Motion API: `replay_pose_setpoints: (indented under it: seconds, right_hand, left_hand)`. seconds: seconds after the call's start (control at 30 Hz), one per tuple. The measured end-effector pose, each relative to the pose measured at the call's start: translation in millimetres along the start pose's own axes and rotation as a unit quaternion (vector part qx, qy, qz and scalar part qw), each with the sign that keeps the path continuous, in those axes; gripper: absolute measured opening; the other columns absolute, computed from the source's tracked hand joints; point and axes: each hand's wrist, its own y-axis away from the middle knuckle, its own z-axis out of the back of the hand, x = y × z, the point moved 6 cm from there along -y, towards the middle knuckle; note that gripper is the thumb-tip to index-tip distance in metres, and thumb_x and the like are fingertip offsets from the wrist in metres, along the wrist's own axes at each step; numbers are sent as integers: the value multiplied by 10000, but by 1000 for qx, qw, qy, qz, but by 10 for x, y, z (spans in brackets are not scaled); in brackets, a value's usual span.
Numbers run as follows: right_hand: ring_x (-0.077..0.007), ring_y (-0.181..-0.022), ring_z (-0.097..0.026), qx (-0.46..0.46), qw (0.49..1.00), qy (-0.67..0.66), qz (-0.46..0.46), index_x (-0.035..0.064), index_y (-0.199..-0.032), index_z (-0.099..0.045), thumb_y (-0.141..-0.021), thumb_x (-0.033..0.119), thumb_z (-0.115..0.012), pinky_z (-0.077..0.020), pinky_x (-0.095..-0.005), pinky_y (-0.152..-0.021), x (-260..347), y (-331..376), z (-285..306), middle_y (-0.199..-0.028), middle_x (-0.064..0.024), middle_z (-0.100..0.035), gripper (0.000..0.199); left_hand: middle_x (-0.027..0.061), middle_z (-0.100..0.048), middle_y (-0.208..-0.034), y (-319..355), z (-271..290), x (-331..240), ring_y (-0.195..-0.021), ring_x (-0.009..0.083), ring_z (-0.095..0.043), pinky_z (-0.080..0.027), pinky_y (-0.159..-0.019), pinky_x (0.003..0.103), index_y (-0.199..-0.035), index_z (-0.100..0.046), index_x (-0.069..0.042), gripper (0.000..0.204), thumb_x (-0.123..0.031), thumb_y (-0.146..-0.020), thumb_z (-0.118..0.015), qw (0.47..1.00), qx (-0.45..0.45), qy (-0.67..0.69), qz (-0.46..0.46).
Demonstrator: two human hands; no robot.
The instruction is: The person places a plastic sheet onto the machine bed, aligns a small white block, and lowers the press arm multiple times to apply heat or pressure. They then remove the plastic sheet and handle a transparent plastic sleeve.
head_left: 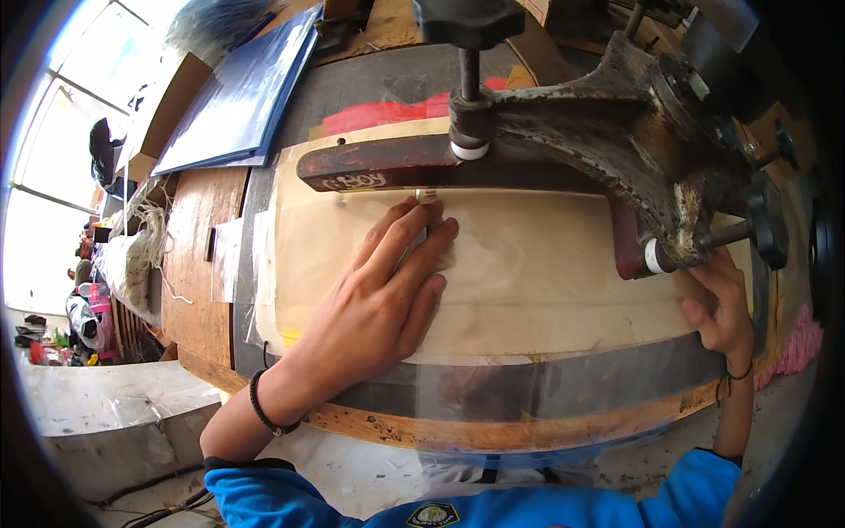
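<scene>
My left hand lies palm down with its fingers stretched out on a clear plastic film over a beige sheet. Its fingertips reach the near edge of a dark metal bar, where a small pale piece shows. This bar belongs to a heavy cast metal machine arm with black knobs. My right hand is at the right end of the sheet, just below a black star knob. Its thumb stands apart from the fingers, whose tips are partly hidden by the machine; I see nothing held in it.
The wooden table edge curves in front of me. Blue-edged plastic sheets lean at the far left by a cardboard box. White string hangs beside the table. Pink fibrous material lies at the right.
</scene>
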Motion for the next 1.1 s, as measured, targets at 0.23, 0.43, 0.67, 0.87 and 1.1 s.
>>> replay_pose_setpoints:
  seconds: [0.23, 0.43, 0.67, 0.87, 1.1]
  right_hand:
    - [-513, -1264, -521, 1, 1000, -13, -1, -131, -1179, -637, -845, 306, -663, -386, -493, -1085, -2, 11, -14, -1252, -308, -625, 551]
    - [-513, -1318, -485, 10, 1000, -10, -19, -122, -1190, -642, -854, 298, -666, -360, -503, -1109, -46, 68, -11, -1254, -303, -627, 539]
    - [-470, -1365, -460, -8, 1000, 14, -14, -103, -1223, -618, -870, 244, -689, -336, -502, -1134, -164, 228, -37, -1329, -290, -587, 500]
    - [-416, -1262, -510, 11, 999, 37, 17, -1, -1285, -526, -923, 196, -684, -360, -507, -1087, -162, 274, -38, -1346, -246, -537, 442]
    - [-415, -1234, -519, 31, 998, 45, 17, 0, -1277, -539, -932, 242, -683, -375, -500, -1058, -133, 197, -34, -1334, -234, -535, 445]
  left_hand:
    - [249, -487, -1438, 13, 9, 10, -1362, 437, -455, -388, -1130, 491, -1356, -568, 31, 433, -55, -932, -572, 1000, 6, -1, -3]
    - [255, -488, -1434, 10, 14, -1, -1359, 450, -451, -388, -1127, 499, -1359, -565, 34, 440, -50, -928, -578, 1000, 7, 1, -2]
    - [257, -486, -1434, 13, 8, 15, -1356, 448, -455, -390, -1125, 497, -1354, -570, 35, 439, -43, -922, -576, 1000, 6, 2, -4]
    - [257, -485, -1431, 1, 14, 12, -1353, 447, -458, -394, -1121, 498, -1355, -569, 33, 440, -48, -922, -576, 1000, 9, 1, -6]
    - [252, -488, -1427, 3, 14, 12, -1354, 445, -458, -394, -1121, 497, -1356, -571, 26, 440, -54, -924, -578, 1000, 12, 4, 1]
